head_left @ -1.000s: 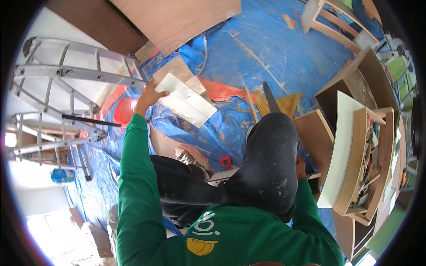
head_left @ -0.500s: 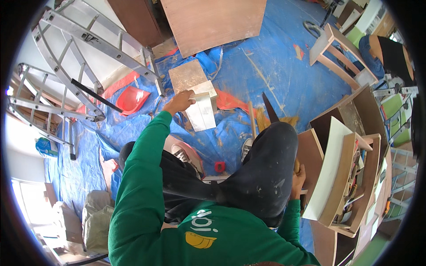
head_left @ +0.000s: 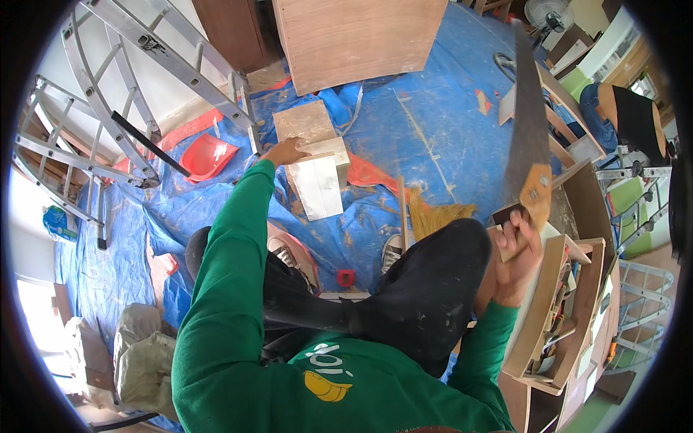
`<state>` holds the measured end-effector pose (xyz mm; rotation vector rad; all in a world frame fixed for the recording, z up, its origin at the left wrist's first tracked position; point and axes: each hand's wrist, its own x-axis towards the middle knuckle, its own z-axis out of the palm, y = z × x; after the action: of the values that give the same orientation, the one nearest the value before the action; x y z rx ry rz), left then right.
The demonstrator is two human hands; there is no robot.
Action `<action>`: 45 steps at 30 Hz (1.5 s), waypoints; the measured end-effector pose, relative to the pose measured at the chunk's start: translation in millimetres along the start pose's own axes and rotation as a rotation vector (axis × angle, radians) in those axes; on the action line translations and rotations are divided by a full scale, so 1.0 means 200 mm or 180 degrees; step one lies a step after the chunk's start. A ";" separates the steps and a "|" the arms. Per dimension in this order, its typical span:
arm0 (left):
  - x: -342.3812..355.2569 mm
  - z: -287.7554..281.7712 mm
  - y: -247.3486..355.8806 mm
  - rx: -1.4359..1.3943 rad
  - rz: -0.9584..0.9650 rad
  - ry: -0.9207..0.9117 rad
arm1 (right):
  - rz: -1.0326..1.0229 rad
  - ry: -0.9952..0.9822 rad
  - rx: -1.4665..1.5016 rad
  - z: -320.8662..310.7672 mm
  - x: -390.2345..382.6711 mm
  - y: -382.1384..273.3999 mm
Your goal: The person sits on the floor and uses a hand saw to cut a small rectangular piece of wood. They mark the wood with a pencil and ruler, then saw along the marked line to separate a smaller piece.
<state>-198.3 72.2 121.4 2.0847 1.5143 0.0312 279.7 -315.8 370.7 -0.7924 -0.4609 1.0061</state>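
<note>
My right hand [head_left: 516,249] is raised beside my right knee, its fingers wrapped round the wooden handle of a handsaw [head_left: 527,137]. The saw's long dark blade points up and away, slightly blurred. Out in front, my left hand [head_left: 285,152] grips the far left edge of a white board [head_left: 316,189]. The board lies across a small wooden box [head_left: 302,121] on the floor, and its near end sticks out toward me. Part of the left fingers is hidden behind the board's edge. The saw is well apart from the board.
A blue tarp [head_left: 390,130] covers the floor. Aluminium ladders [head_left: 155,47] and a red dustpan [head_left: 207,156] stand left. A red tape measure [head_left: 346,278] lies between my feet; a broom [head_left: 437,214] is farther right. A wooden tool tray [head_left: 559,325] sits at my right. Another person [head_left: 621,119] bends at far right.
My right hand has risen from beside my thigh, swinging the saw up and to the right. My left hand stays at the board, shifted slightly left in view.
</note>
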 end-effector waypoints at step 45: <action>-1.29 -0.55 -0.92 0.1335 -0.0585 -0.0748 | 0.0434 -0.0066 -0.0967 -0.02 0.30 0.30</action>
<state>-488.7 -71.0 209.2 2.1513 1.6615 -0.6273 276.2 -246.2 321.4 -1.0977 -0.5925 1.0853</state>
